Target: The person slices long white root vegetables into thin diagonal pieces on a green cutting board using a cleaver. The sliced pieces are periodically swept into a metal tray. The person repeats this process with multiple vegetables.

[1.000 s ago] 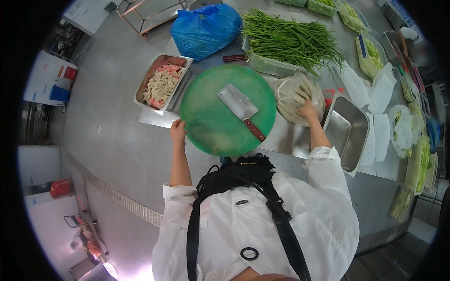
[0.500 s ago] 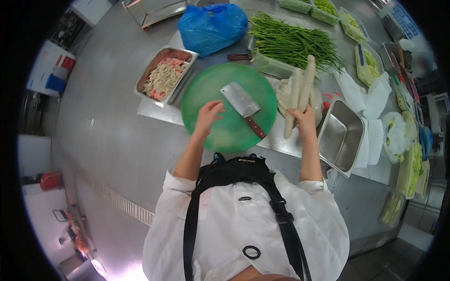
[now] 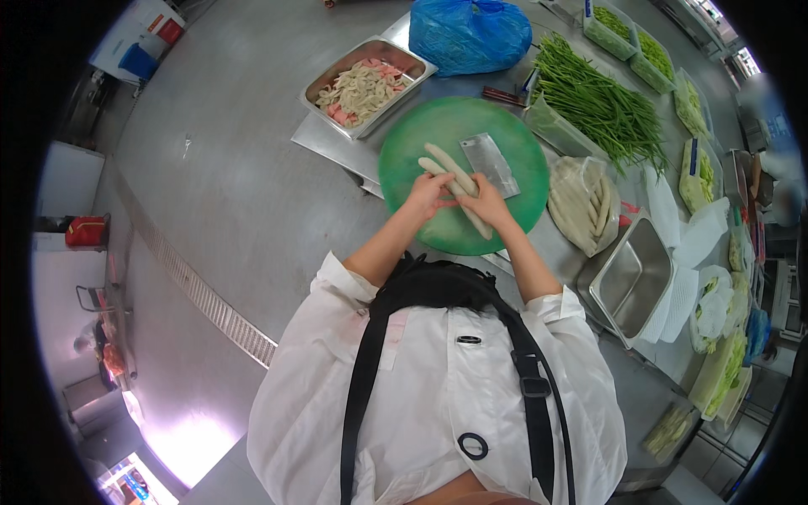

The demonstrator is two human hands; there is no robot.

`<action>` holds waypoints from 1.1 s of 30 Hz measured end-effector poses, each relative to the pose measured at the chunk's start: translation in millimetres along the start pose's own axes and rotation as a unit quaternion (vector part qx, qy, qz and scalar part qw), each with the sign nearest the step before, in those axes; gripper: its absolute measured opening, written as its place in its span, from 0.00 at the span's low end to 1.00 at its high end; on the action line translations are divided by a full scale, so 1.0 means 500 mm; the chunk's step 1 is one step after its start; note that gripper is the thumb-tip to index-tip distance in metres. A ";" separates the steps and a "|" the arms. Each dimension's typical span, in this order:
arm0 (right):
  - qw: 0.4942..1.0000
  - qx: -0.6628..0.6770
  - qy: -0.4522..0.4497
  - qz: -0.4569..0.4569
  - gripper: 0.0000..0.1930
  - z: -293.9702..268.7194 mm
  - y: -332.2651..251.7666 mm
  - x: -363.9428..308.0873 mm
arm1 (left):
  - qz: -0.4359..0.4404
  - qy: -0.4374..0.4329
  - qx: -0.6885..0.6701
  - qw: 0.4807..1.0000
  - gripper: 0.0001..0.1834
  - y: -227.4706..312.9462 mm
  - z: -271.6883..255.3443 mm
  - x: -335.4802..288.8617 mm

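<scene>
Two long, pale, sausage-shaped sticks (image 3: 449, 162) lie slanted between my hands, over a round green chopping board (image 3: 412, 135). My right hand (image 3: 486, 200) is closed around their middle, and the fingers of my left hand (image 3: 427, 195) close on them from the other side. A thin reddish strip shows between my hands, too small to make out. Beside my right hand a cleaver (image 3: 491, 164) lies flat on the board, its blade in sight and its handle hidden. To the right of the board a clear plastic bag (image 3: 581, 206) holds several more such sticks.
Pale slices and pink pieces fill a metal pan (image 3: 404, 61) at the board's far left. Beyond the board are a blue plastic bag (image 3: 471, 38) and long green stalks (image 3: 598, 105) in a tub. A deep metal pan (image 3: 644, 261) stands at the right, near white cloths (image 3: 703, 227).
My right hand has brought the sticks leftward from beside the bag to over the board and lowered them. My left hand has moved in and closed on them. The view has shifted.
</scene>
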State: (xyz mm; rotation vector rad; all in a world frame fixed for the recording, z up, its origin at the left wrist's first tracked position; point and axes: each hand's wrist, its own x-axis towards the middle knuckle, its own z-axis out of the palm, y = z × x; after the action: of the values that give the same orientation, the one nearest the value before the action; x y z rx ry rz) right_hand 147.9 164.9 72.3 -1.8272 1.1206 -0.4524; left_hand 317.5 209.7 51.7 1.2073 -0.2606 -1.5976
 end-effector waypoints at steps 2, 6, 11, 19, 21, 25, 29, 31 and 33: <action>0.998 -0.033 0.028 -0.036 0.28 0.030 0.026 0.020 | -0.004 0.057 0.039 0.998 0.19 -0.034 -0.064 0.038; 0.977 -0.183 0.110 -0.015 0.26 0.034 0.119 -0.011 | -0.004 0.152 0.293 0.944 0.17 -0.064 -0.156 0.079; 0.931 -0.331 0.143 0.057 0.24 0.022 0.155 -0.106 | 0.315 0.124 0.627 0.701 0.22 -0.055 -0.145 0.053; 0.966 -0.182 0.145 0.109 0.30 -0.018 0.201 -0.088 | 0.337 -0.093 0.772 0.531 0.26 -0.044 -0.081 0.100; 0.979 -0.073 0.129 0.138 0.28 -0.035 0.201 -0.109 | 0.281 -0.107 0.782 0.546 0.24 -0.030 -0.071 0.124; 0.966 0.126 0.081 0.211 0.26 -0.067 0.138 -0.171 | 0.250 -0.109 0.812 0.516 0.19 -0.007 -0.068 0.161; 0.956 0.197 0.070 0.206 0.22 -0.079 0.166 -0.210 | 0.219 -0.163 0.815 0.512 0.18 0.027 -0.064 0.174; 0.951 0.219 0.069 0.205 0.21 -0.085 0.180 -0.219 | 0.188 -0.161 0.822 0.513 0.18 0.043 -0.065 0.168; 0.953 0.211 0.070 0.205 0.19 -0.089 0.189 -0.225 | 0.188 -0.153 0.824 0.512 0.19 0.047 -0.055 0.156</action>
State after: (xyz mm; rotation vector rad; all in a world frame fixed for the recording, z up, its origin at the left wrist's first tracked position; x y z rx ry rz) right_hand 10.9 220.9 31.2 -1.1695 1.3430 -0.5301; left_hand 359.8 146.5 11.1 1.8467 -2.5221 -0.7408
